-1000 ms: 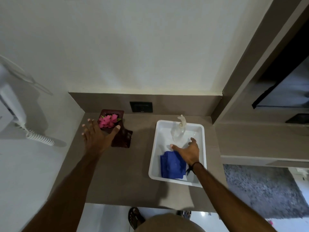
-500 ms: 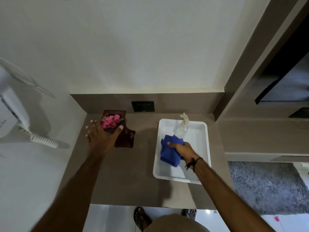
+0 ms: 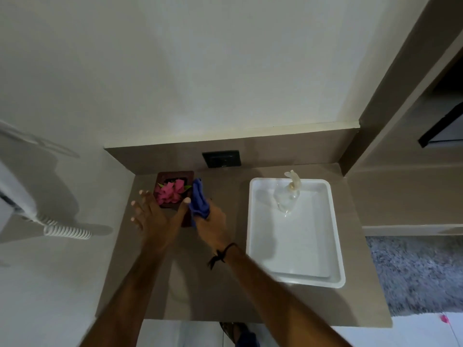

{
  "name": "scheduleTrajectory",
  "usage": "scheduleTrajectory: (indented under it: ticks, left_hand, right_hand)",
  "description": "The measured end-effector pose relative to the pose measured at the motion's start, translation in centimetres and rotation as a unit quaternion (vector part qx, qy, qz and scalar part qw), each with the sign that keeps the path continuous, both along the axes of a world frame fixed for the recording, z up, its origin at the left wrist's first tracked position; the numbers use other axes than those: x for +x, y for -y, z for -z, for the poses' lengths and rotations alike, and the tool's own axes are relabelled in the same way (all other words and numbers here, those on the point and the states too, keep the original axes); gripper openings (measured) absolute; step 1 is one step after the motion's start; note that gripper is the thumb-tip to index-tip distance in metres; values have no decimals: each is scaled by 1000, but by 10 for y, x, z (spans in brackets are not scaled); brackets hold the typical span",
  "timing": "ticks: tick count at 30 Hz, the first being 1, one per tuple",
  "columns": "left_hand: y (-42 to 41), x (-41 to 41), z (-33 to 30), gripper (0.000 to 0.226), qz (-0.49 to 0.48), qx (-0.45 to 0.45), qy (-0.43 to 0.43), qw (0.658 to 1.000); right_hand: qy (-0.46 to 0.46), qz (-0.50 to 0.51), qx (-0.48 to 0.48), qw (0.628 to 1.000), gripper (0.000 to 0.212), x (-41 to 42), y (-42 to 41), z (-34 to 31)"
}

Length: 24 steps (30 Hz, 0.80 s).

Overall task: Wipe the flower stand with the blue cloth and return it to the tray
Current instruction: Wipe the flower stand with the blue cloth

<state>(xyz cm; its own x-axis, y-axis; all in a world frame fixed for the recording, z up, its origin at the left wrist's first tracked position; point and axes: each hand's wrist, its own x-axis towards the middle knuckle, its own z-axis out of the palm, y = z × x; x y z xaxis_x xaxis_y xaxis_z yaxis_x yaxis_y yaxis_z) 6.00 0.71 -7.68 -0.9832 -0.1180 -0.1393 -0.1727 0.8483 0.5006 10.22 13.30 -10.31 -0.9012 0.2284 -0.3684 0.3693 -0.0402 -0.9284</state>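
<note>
While the brown tabletop (image 3: 225, 291) carries the white tray (image 3: 335, 249) at the right, with a clear spray bottle (image 3: 288, 196) in its far end, the dark flower stand (image 3: 175, 189) stands far left. The left hand (image 3: 155, 216) reaches it with fingers spread, grasping nothing. The right hand (image 3: 213, 225) clenches the blue cloth (image 3: 199, 200) against the stand's right side.

My right hand (image 3: 211, 221) has the blue cloth (image 3: 199, 200) bunched in its grip, pressed to the right side of the flower stand (image 3: 172, 191). My left hand (image 3: 156, 216) spreads against its near edge. The white tray (image 3: 335, 236) with a clear bottle (image 3: 288, 196) sits well right on the tabletop (image 3: 225, 291).
</note>
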Motion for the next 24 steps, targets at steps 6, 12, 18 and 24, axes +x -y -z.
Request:
scheduleTrajectory:
  ticks: [6, 12, 18, 24]
  left_hand:
    - [1, 0, 5, 137, 2, 4, -10, 1000]
    - [0, 1, 2, 136, 4, 5, 0, 1000]
    - [0, 1, 2, 133, 6, 16, -1, 1000]
    - [1, -2, 3, 136, 5, 15, -2, 1000]
  right_hand:
    - [54, -112, 142, 982, 70, 4, -2, 47]
    - [101, -15, 81, 991, 47, -25, 1, 32]
    - [-15, -6, 64, 998, 38, 1, 9, 26]
    - [40, -129, 204, 970, 62, 2, 0, 60]
